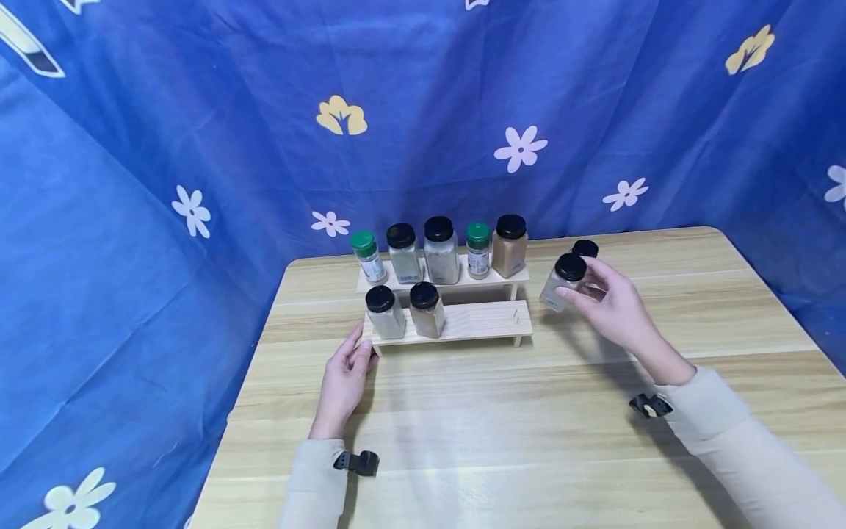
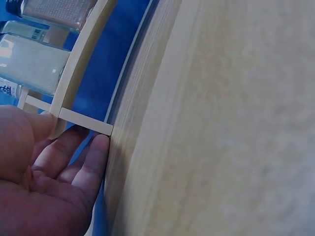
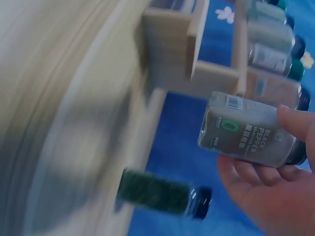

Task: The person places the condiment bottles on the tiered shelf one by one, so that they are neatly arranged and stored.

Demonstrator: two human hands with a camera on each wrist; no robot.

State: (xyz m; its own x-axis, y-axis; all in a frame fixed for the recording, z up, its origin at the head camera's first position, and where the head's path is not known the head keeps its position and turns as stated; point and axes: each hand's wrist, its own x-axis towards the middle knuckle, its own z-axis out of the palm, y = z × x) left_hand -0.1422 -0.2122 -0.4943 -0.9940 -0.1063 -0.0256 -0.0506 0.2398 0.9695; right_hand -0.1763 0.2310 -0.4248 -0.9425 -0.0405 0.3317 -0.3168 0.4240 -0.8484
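My right hand (image 1: 621,312) grips a clear jar of black pepper (image 1: 554,292) with a black lid, held above the table to the right of a two-tier wooden rack (image 1: 485,321). In the right wrist view the pepper jar's label (image 3: 241,130) faces the camera, fingers under it and thumb on top. At the rack's lower left end, my left hand (image 1: 346,378) holds the shelf corner. The left wrist view shows the thumb over the shelf end (image 2: 58,115) and the fingers by its leg (image 2: 86,121). Two black-lidded jars, one pale (image 1: 386,323) and one brownish (image 1: 428,319), stand on the lower shelf.
The upper shelf bears two green-capped shakers (image 1: 372,264) (image 1: 479,261) and several black-lidded jars (image 1: 441,257). A jar with dark green contents (image 3: 153,191) stands on the table behind my right hand. A blue patterned cloth (image 1: 423,147) hangs behind the wooden table (image 1: 463,433).
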